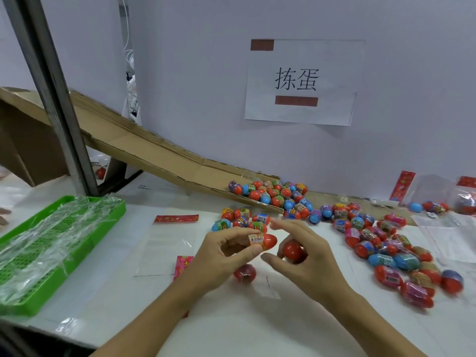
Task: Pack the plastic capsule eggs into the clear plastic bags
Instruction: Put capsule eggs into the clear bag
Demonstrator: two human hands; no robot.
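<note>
My left hand [221,256] pinches a red capsule egg with a barcode wrap [262,240] between thumb and fingers above the white table. My right hand [306,253] holds another red egg [293,252] in its curled lower fingers, while the index finger and thumb stick out. A third red egg [245,272] lies on the table below the hands. A clear plastic bag with a red header strip [164,243] lies flat to the left of my hands. Loose eggs lie in piles at the chute foot [270,193] and on the right [391,251].
A cardboard chute [144,148] slopes down from the left to the egg pile. A green slotted tray [51,251] covered in plastic film stands at the left. Filled bags [435,199] and flat clear bags [448,235] lie at the far right. A paper sign [298,81] hangs on the wall.
</note>
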